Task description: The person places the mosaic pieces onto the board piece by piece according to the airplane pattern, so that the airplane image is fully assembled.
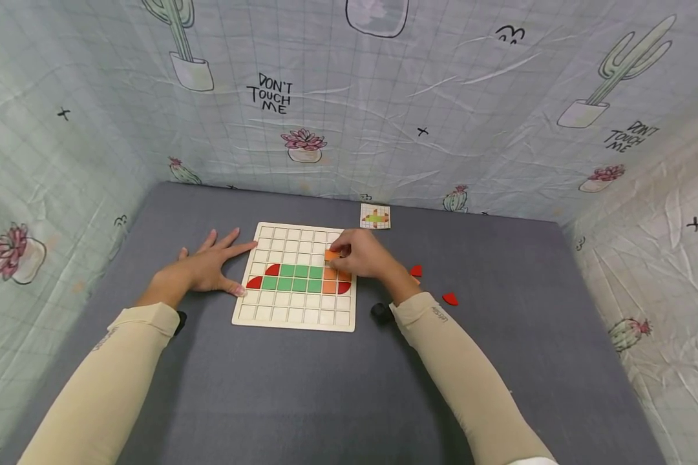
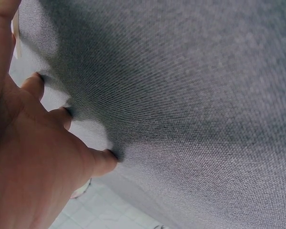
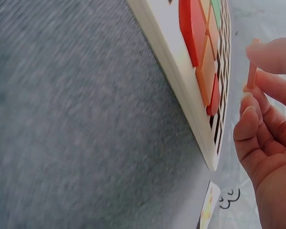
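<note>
A pale grid board (image 1: 293,316) lies on the dark cloth-covered table. Green square tiles (image 1: 291,278) fill parts of two rows, with red quarter-round tiles (image 1: 254,282) at the left end and orange tiles (image 1: 329,286) plus more red at the right. My right hand (image 1: 363,253) pinches an orange tile (image 3: 252,74) between thumb and fingers, held over the board's right side. With fingers spread, my left hand (image 1: 206,266) rests on the table, its thumb and index fingertip right at the board's left edge. In the left wrist view, several fingertips (image 2: 105,161) press into the cloth.
Behind the board's right corner lies a small pattern card (image 1: 375,217). Loose red pieces (image 1: 450,299) sit right of the board, some beside my right forearm, with a bit of orange there too. A printed cactus curtain (image 1: 349,84) surrounds the table's back and sides.
</note>
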{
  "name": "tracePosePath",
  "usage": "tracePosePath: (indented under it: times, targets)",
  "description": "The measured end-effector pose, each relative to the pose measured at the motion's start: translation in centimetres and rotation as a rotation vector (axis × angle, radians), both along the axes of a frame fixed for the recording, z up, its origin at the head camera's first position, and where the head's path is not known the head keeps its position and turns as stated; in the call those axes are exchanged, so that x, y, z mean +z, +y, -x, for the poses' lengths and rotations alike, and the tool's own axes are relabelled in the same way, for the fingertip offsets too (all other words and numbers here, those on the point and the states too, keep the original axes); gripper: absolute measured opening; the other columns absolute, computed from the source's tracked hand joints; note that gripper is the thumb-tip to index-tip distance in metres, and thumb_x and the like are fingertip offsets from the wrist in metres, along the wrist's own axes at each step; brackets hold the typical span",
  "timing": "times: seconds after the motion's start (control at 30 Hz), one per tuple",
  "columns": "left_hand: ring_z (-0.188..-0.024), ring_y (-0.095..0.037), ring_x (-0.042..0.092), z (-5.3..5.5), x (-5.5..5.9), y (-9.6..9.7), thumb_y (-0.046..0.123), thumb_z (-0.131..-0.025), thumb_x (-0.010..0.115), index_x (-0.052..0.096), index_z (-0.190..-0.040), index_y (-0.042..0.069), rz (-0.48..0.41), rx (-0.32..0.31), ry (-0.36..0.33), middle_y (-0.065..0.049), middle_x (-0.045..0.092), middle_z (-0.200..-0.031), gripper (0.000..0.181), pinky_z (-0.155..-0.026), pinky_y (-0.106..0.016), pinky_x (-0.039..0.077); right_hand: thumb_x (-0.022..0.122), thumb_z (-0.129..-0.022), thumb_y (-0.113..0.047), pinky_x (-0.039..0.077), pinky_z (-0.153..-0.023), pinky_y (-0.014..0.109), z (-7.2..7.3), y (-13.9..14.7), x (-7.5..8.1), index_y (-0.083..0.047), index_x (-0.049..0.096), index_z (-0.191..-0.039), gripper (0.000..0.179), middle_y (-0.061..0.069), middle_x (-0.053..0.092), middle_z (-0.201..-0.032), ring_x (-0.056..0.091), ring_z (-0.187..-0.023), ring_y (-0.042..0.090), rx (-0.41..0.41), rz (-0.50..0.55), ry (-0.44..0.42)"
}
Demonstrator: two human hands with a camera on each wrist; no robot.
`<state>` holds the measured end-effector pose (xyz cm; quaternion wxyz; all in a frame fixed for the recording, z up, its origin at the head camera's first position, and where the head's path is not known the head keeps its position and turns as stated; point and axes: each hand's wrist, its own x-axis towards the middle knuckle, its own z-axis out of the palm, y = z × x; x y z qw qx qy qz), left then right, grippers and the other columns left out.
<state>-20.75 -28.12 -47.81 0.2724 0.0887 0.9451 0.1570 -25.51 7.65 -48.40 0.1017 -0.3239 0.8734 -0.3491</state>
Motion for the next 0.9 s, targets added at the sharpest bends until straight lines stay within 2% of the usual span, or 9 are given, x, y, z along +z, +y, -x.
tracePosePath:
  times: [0.33,0.53,0.67,0.9]
  targets:
    - [-0.159,-0.054,-0.013,0.0,0.3,0.3,0.077,-0.067,0.080,0.017,-0.168,0.037,-0.003,0.000,-0.005,-0.012,-0.008,-0.178,0.125,-0.108,-0.092,-0.002,0.079,-0.091,-0.014,0.050,-0.072,0.024,0.3,-1.2,-0.2,-0.003,0.080,-0.112,0.024,0.009,0.074,-0.097,0.060,-0.078,0.015,0.026,-0.024,0.003]
    - [-0.159,-0.054,-0.013,0.0,0.3,0.3,0.077,-0.068,0.080,0.017,-0.168,0.038,-0.007,0.004,-0.004,-0.011,-0.008,-0.178,0.125,-0.108,-0.092,-0.002,0.078,-0.092,-0.014,0.051,-0.075,0.024,0.2,-2.0,0.1,-0.004,0.081,-0.113,0.023,0.009,0.076,-0.104,0.062,-0.083,0.016,0.026,-0.050,0.004]
    - [-0.159,-0.054,-0.013,-0.1,0.2,0.2,0.079,-0.067,0.079,0.017,-0.168,0.038,0.000,0.002,-0.007,-0.011,-0.008,-0.178,0.126,-0.108,-0.092,-0.002,0.077,-0.093,-0.015,0.052,-0.076,0.025,0.0,-2.5,0.2,-0.004,0.080,-0.115,0.025,0.009,0.076,-0.108,0.063,-0.086,0.017,0.027,-0.061,-0.021]
    - [-0.159,-0.055,-0.013,0.0,0.1,0.1,0.080,-0.066,0.078,0.017,-0.168,0.038,-0.001,0.001,-0.007,-0.011,-0.008,-0.178,0.126,-0.107,-0.092,-0.001,0.077,-0.094,-0.016,0.052,-0.076,0.026,0.1,-3.1,0.3,-0.004,0.079,-0.116,0.025,0.009,0.073,-0.103,0.062,-0.085,0.017,0.018,-0.058,-0.051]
